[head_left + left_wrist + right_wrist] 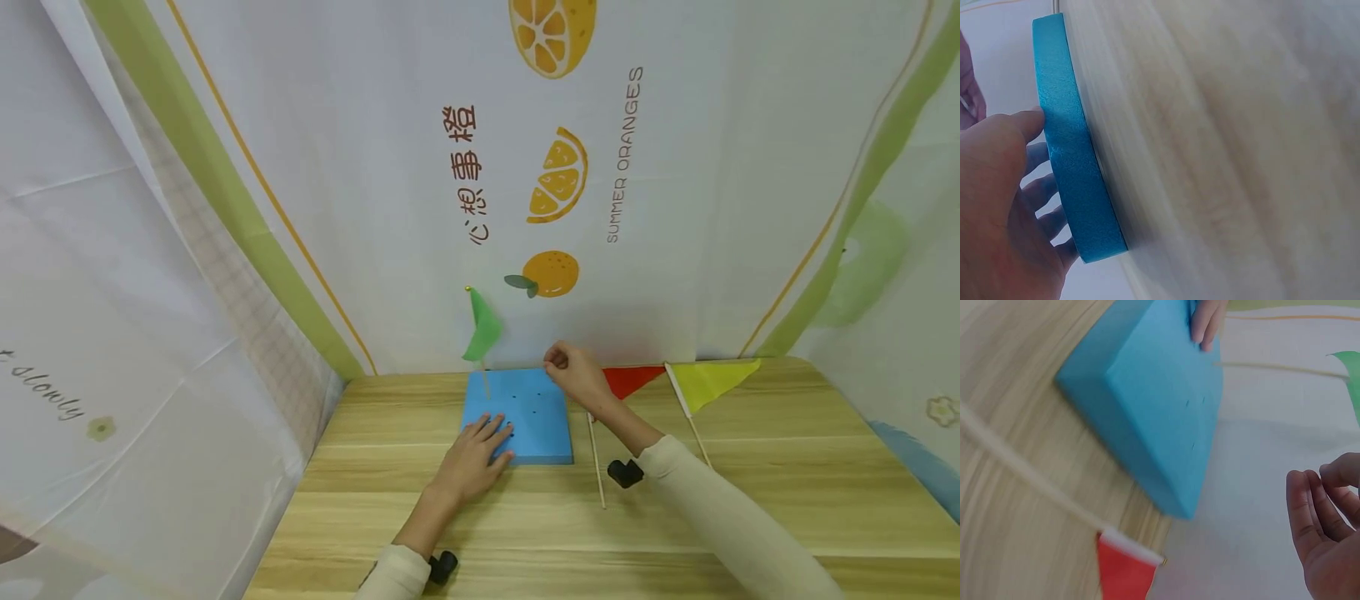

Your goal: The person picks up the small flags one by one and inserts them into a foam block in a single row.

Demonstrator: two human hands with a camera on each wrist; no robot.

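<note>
A blue foam block with small holes in its top lies flat near the table's back edge. Spread fingers of my left hand rest on its front left part, the thumb by the front edge in the left wrist view. From the block's back left rises a thin stick bearing a green flag, leaning slightly. My right hand hovers over the back right corner, fingers loosely bent and holding nothing; in the right wrist view its fingertips are beside the thumb, apart from the green flag's stick.
Right of the block, a red flag and a yellow flag lie on the wooden table, partly under my right arm. A printed white curtain hangs behind the table, with more cloth at both sides.
</note>
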